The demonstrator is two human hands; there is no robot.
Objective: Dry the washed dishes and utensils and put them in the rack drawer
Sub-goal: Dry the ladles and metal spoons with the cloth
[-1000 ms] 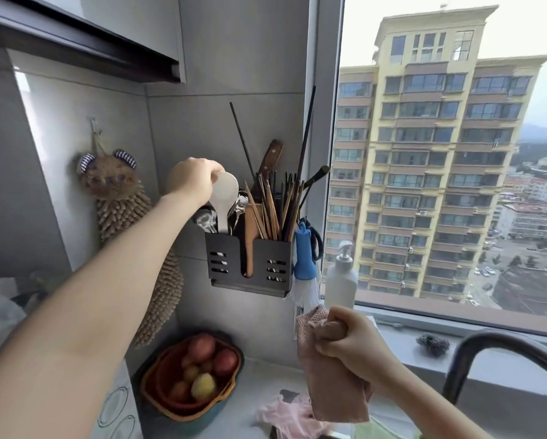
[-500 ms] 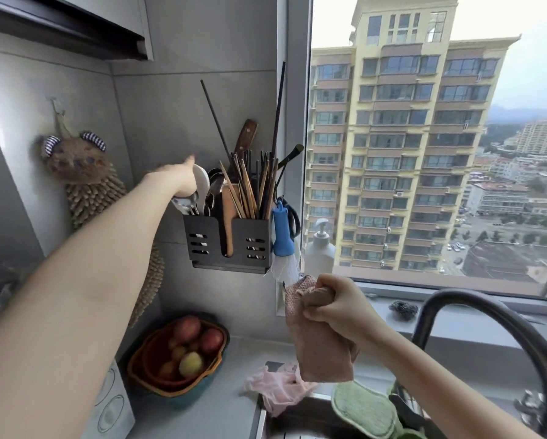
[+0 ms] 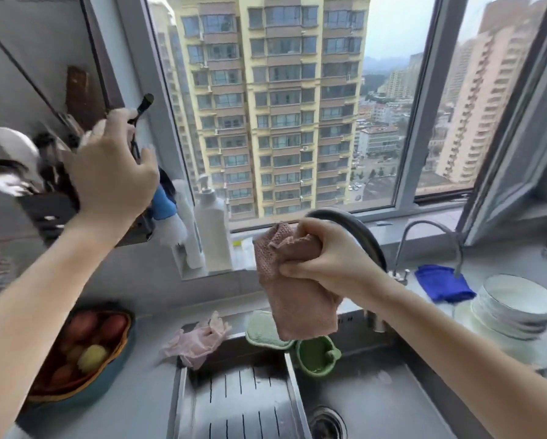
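My left hand (image 3: 112,172) is raised in front of the black wall-mounted utensil holder (image 3: 49,213), fingers spread and holding nothing that I can see. A white spoon (image 3: 15,147) stands in the holder's left side among blurred metal utensils and chopsticks. My right hand (image 3: 326,258) is above the sink, closed on a pink drying cloth (image 3: 294,299) that hangs down from the fist. A stack of white bowls and plates (image 3: 516,308) sits on the counter at the right.
A steel sink (image 3: 376,394) with a slotted insert (image 3: 240,403) lies below. A dark faucet (image 3: 354,226) arches behind my right hand. A fruit bowl (image 3: 85,350), pink glove (image 3: 199,340), green sponges (image 3: 316,353), soap bottle (image 3: 213,229) and blue cloth (image 3: 443,283) surround it.
My left hand has let go of the white spoon, now standing in the holder, and moved right across the holder. The view swung right and down, showing the sink and dishes.
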